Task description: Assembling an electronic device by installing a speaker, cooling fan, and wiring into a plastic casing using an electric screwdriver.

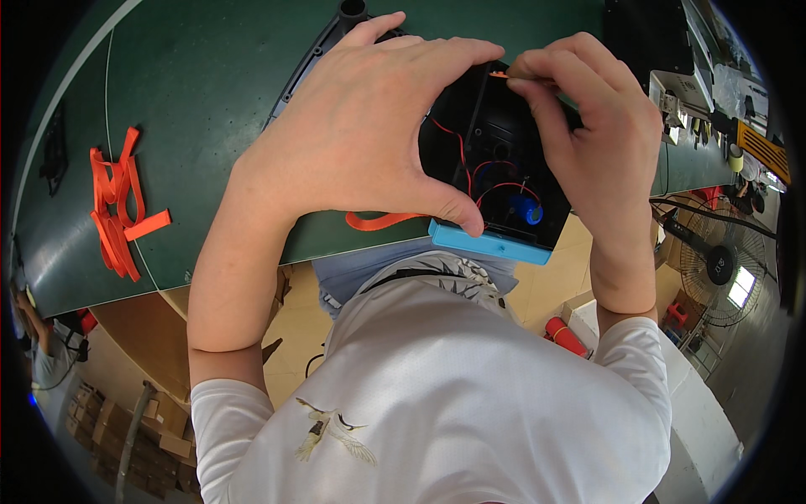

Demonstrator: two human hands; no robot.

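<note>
An open black plastic housing with a light-blue strip along its near edge lies at the table's near edge. Inside it are thin red wires and a round blue part. My left hand spans the housing's left side, index fingertip at the far edge and thumb near the blue strip, gripping it. Thumb and fingers of my right hand pinch a small orange piece at the housing's far end; most of that piece is hidden. An orange strap shows below my left wrist.
Folded orange straps lie on the green tabletop at left. Partly behind my left hand is a dark frame with a round tube. A black machine stands far right, with a fan beyond the table's right end.
</note>
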